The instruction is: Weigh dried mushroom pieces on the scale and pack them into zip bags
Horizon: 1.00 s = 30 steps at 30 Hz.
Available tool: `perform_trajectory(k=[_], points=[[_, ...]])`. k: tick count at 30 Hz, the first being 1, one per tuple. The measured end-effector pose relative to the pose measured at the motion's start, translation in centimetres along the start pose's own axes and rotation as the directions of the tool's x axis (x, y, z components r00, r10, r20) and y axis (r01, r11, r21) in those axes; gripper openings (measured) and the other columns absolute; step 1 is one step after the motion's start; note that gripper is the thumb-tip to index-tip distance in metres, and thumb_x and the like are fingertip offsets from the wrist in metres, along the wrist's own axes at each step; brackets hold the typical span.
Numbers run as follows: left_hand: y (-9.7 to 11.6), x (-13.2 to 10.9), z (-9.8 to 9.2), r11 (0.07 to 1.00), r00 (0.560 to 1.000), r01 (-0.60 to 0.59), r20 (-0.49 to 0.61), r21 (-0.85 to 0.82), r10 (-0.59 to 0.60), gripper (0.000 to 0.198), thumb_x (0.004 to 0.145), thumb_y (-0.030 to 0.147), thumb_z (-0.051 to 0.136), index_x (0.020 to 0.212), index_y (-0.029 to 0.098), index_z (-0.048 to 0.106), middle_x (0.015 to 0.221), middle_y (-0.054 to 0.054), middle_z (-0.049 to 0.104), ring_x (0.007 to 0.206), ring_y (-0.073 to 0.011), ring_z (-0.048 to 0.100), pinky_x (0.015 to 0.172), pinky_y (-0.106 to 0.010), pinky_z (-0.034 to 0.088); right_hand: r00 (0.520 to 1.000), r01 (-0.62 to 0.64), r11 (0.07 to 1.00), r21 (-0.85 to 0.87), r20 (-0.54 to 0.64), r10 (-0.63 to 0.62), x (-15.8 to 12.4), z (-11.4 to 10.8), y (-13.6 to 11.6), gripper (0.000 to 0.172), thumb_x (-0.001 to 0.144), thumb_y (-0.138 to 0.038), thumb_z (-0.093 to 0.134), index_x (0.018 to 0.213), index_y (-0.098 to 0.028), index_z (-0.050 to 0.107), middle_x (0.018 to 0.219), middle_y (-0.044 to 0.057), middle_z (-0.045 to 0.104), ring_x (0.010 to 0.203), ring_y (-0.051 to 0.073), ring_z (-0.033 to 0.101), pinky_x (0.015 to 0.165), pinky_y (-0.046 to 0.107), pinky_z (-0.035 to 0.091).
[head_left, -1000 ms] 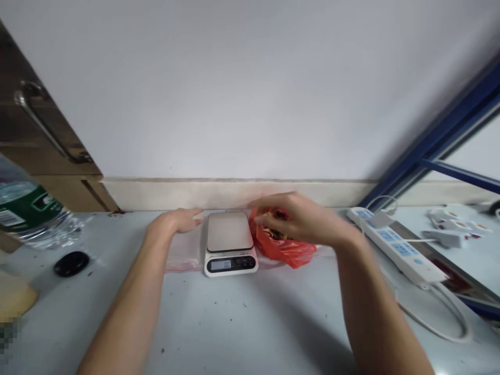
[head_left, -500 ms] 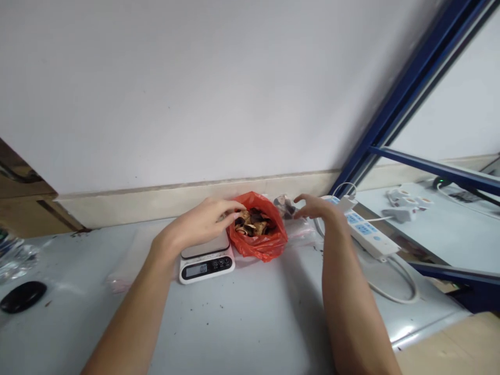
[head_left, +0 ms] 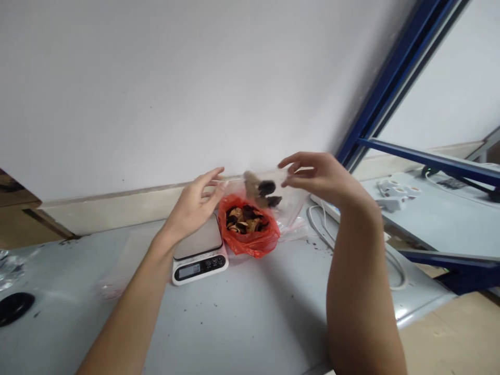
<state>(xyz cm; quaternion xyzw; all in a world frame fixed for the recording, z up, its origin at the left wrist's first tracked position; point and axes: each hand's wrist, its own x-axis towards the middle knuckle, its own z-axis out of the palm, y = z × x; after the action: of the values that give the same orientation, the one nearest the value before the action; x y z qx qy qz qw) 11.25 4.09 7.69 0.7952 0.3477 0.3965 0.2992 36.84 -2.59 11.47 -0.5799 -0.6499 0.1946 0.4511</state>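
My right hand (head_left: 316, 174) pinches a clear plastic bag (head_left: 291, 195) and holds it raised behind a red plastic bag. Several dark and brown dried pieces (head_left: 265, 190) show in the clear bag, blurred by motion. The red plastic bag (head_left: 255, 245) stands wide at the mouth, full of brown and black dried pieces (head_left: 244, 221). My left hand (head_left: 197, 200) is above the back of a white digital kitchen scale (head_left: 201, 265), thumb and fingers apart. Its fingertips are close to the clear bag's left edge; whether they touch it, I cannot tell. The scale's display reads 0.0.
A white power strip (head_left: 326, 205) with cables lies right of the bags, beside a blue-framed mirror (head_left: 422, 156) that leans at the wall. Flat clear bags (head_left: 121, 271) lie left of the scale. A black oval object (head_left: 15, 308) is at the far left of the grey tabletop (head_left: 234, 323).
My right hand has picked up the clear bag from the table and brought it up and left, behind the red bag. My left hand has risen off the red bag's rim, its fingers spreading.
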Motion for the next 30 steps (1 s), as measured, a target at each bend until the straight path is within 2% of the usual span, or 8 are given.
perform_trajectory(k=[3, 5, 10, 13, 20, 24, 27, 30], points=[[0.0, -0.1, -0.2, 0.984, 0.993, 0.075, 0.105, -0.16, -0.058, 0.062, 0.087, 0.06, 0.063, 0.132, 0.017, 0.06, 0.122, -0.013, 0.074, 0.115, -0.0275, 0.07, 0.098, -0.039, 0.057, 0.963, 0.133, 0.987, 0.091, 0.224, -0.15, 0.1, 1.8, -1.7, 0.022, 0.072, -0.019, 0.069, 0.093, -0.017, 0.073, 0.075, 0.0, 0.066, 0.074, 0.017, 0.069, 0.074, 0.033, 0.056], [0.0, 0.0, -0.5, 0.972, 0.989, 0.116, 0.114, -0.205, -0.094, 0.056, 0.08, 0.062, 0.071, 0.115, 0.019, 0.064, 0.098, -0.009, 0.079, 0.097, -0.0261, 0.075, 0.088, -0.037, 0.061, 0.945, 0.165, 0.98, 0.115, 0.267, -0.191, 0.4, 2.9, -2.2, 0.024, 0.073, -0.018, 0.068, 0.096, -0.016, 0.072, 0.076, 0.0, 0.066, 0.073, 0.015, 0.068, 0.073, 0.03, 0.055], [-0.7, 0.3, -2.1, 0.968, 0.982, 0.117, -0.122, -0.223, -0.147, 0.044, 0.068, 0.055, 0.081, 0.086, 0.022, 0.059, 0.078, -0.002, 0.075, 0.083, -0.0237, 0.075, 0.079, -0.035, 0.062, 0.965, 0.001, 0.996, -0.084, 0.262, 0.022, 1.2, 4.3, -2.0, 0.021, 0.076, -0.035, 0.076, 0.08, -0.016, 0.07, 0.066, -0.002, 0.061, 0.063, 0.012, 0.057, 0.059, 0.026, 0.044], [-1.3, 0.3, -3.0, 0.969, 0.968, 0.157, -0.164, -0.192, -0.189, 0.04, 0.068, 0.051, 0.081, 0.083, 0.022, 0.058, 0.073, -0.001, 0.073, 0.08, -0.0233, 0.076, 0.078, -0.036, 0.063, 0.936, -0.098, 0.995, -0.008, 0.34, 0.095, 1.7, 4.9, -1.4, 0.031, 0.075, -0.042, 0.076, 0.063, -0.016, 0.065, 0.061, 0.0, 0.062, 0.062, 0.013, 0.056, 0.059, 0.026, 0.043], [-2.8, 0.1, -4.1, 0.956, 0.955, 0.223, -0.154, -0.188, -0.253, 0.032, 0.074, 0.046, 0.074, 0.084, 0.022, 0.054, 0.077, -0.001, 0.071, 0.08, -0.022, 0.075, 0.079, -0.036, 0.063, 0.839, -0.219, 0.945, 0.243, 0.541, 0.055, 2.7, 6.6, 0.1, 0.016, 0.07, -0.031, 0.077, 0.068, -0.016, 0.071, 0.067, -0.001, 0.07, 0.067, 0.013, 0.064, 0.069, 0.027, 0.052], [-3.4, 0.0, -4.7, 0.946, 0.92, 0.313, -0.219, -0.088, -0.325, 0.034, 0.075, 0.037, 0.07, 0.102, 0.025, 0.054, 0.096, -0.005, 0.071, 0.088, -0.0242, 0.074, 0.08, -0.039, 0.063, 0.863, -0.161, 0.957, 0.24, 0.505, 0.019, 3.0, 7.6, 0.4, 0.016, 0.073, -0.028, 0.074, 0.066, -0.015, 0.069, 0.063, -0.002, 0.067, 0.062, 0.012, 0.06, 0.062, 0.025, 0.048], [-3.4, 0.0, -5.3, 0.947, 0.913, 0.294, -0.333, 0.131, -0.237, 0.043, 0.071, 0.038, 0.07, 0.11, 0.024, 0.057, 0.115, -0.011, 0.067, 0.101, -0.0282, 0.071, 0.085, -0.041, 0.061, 0.872, -0.152, 0.967, 0.203, 0.488, 0.035, 3.1, 8.6, 0.0, 0.016, 0.074, -0.027, 0.072, 0.064, -0.016, 0.067, 0.062, -0.002, 0.065, 0.059, 0.012, 0.058, 0.057, 0.024, 0.044], [-2.9, -0.1, -5.6, 0.96, 0.973, 0.224, 0.011, 0.17, -0.229, 0.036, 0.072, 0.053, 0.068, 0.091, 0.022, 0.066, 0.1, -0.009, 0.074, 0.089, -0.0276, 0.073, 0.082, -0.04, 0.061, 0.871, -0.151, 0.973, 0.176, 0.488, 0.047, 3.1, 9.5, -0.5, 0.018, 0.075, -0.028, 0.071, 0.063, -0.016, 0.065, 0.06, -0.003, 0.063, 0.058, 0.011, 0.055, 0.056, 0.024, 0.042]])
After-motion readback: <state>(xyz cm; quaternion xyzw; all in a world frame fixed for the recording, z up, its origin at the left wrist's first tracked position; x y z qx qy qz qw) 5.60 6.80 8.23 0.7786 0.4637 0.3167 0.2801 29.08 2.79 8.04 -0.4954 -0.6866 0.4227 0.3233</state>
